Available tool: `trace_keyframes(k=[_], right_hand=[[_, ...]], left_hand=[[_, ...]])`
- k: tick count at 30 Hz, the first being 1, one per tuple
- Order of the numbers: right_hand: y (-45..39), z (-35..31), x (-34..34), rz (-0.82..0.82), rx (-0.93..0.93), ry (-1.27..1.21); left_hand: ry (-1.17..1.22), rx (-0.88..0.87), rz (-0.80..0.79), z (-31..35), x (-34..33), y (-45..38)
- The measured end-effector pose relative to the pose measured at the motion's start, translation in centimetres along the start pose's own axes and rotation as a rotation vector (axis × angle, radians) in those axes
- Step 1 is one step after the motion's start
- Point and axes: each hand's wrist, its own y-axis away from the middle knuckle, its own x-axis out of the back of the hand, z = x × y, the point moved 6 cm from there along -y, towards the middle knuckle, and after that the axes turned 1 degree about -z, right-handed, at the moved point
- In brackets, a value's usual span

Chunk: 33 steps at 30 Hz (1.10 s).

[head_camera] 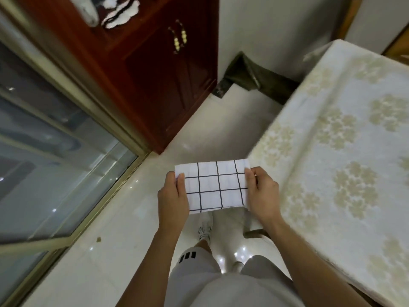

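While the left hand [171, 196] and right hand [262, 192] pinch opposite short edges of the folded grid-patterned cloth [215, 186] above the floor, left of the mattress [345, 151], keep edges aligned and taut.

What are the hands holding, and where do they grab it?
A folded checked cloth. The left hand pinches its left edge, the right hand its right edge.

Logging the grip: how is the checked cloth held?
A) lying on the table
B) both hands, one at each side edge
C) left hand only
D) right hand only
B: the left hand and the right hand each pinch one side edge of the cloth, which is held in the air.
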Motion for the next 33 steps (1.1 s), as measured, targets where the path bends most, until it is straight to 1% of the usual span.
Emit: trace_keyframes(k=[5, 8, 12, 15, 18, 23, 27, 29, 33], right_hand=[[-3.1, -0.6, 1.2, 0.164, -0.127, -0.031], [-3.8, -0.1, 2.3, 0.282, -0.211, -0.056], [-3.9, 1.9, 4.6, 0.395, -0.3, -0.031], [-3.8, 3.5, 6.6, 0.47, -0.364, -0.019], [-3.3, 5.3, 8.3, 0.523, -0.424, -0.012], [-2.9, 8.8, 11.2, 0.577, -0.506, -0.002], [-2.8, 11.6, 13.1, 0.6, -0.552, 0.018], [-3.1, 13.2, 13.7, 0.584, -0.563, 0.055], [-4.0, 16.7, 14.2, 0.489, -0.619, 0.136]], left_hand=[[0.02, -0.109, -0.168, 3.0, -2.6, -6.7], [0.023, -0.164, -0.274, 5.0, -5.0, -9.2], [0.055, -0.251, -0.392, 7.6, -8.6, -10.5], [0.083, -0.318, -0.447, 10.0, -11.5, -10.7], [0.056, -0.385, -0.497, 12.0, -14.5, -10.4], [0.046, -0.463, -0.575, 14.4, -19.0, -8.7], [0.002, -0.485, -0.641, 15.6, -22.3, -7.6], [-0.041, -0.489, -0.67, 15.7, -24.1, -7.4], [-0.143, -0.474, -0.704, 15.1, -27.4, -7.5]])
